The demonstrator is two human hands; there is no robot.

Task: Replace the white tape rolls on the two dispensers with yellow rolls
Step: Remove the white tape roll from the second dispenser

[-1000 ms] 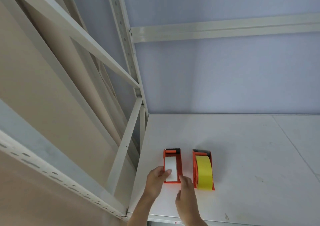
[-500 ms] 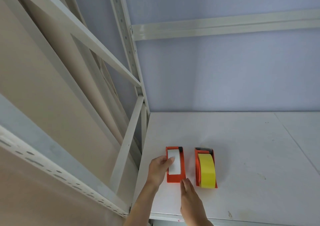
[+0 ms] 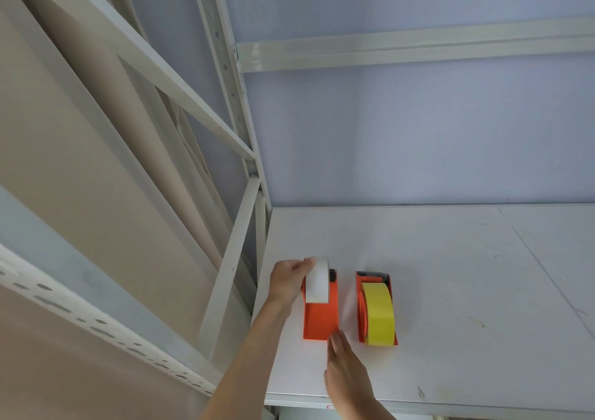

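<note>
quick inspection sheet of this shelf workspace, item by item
surface: white shelf board, a few small marks on the right part
job's things: white tape roll raised over the far end of the left orange dispenser; yellow tape roll seated in the right orange dispenser
clutter: nothing seen
hands: left hand grips the white roll; right hand with straight fingers touching the left dispenser's near corner
cables: nothing seen
surroundings: pale metal rack posts, blue-grey wall behind
</note>
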